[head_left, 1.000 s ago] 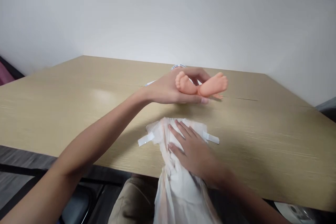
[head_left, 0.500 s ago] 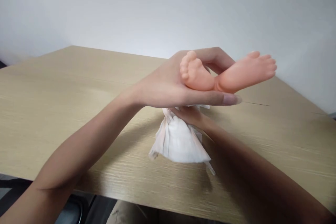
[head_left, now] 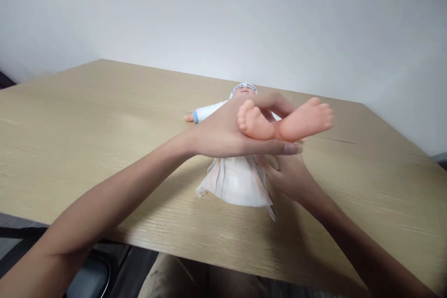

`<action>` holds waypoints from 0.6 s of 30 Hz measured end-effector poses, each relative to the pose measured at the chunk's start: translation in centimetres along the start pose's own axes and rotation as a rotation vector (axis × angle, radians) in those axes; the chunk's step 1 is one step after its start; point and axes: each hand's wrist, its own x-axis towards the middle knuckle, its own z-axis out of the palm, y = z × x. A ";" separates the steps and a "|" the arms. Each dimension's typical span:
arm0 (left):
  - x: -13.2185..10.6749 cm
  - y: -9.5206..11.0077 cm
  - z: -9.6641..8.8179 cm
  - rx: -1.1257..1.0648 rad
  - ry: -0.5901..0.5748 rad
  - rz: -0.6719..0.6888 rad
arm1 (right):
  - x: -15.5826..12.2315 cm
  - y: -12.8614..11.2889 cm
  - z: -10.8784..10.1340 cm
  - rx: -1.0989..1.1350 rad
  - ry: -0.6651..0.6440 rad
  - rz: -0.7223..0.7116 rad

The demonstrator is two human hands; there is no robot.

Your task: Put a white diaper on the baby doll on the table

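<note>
A baby doll (head_left: 244,90) lies on its back on the table, head away from me, wearing a white headband and a white top with blue cuffs. My left hand (head_left: 223,130) is closed around its ankles and holds both bare feet (head_left: 307,120) raised. Beneath the legs, a white diaper (head_left: 237,184) spreads toward me, its near edge flared and creased. My right hand (head_left: 295,177) is at the diaper's right side, thumb and finger curled in at its edge. Its fingertips are blurred and partly hidden behind my left hand, which also covers most of the doll's body.
The wood-grain table (head_left: 104,158) reaches back to a pale wall (head_left: 223,18). Its front edge runs just above my lap (head_left: 167,277). Below it on the left is a dark chair (head_left: 89,277).
My right hand has moved from under the raised legs out to the right side of the diaper. The feet and my left hand sit lower in view, and the doll's head and arm now show.
</note>
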 end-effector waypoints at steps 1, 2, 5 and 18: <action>-0.4 -0.3 0.4 -0.011 -0.001 -0.010 | -1.1 -0.6 -1.0 0.020 0.013 0.031; -0.8 -0.7 0.8 -0.016 -0.005 -0.016 | -2.0 -1.3 -1.9 0.051 0.030 0.062; -2.0 -1.6 1.8 -0.014 -0.003 0.005 | -3.4 -3.6 -3.8 0.170 0.083 0.097; -10.1 -4.0 -3.9 0.698 -0.450 0.056 | -4.2 1.7 -4.7 0.079 -0.206 -0.488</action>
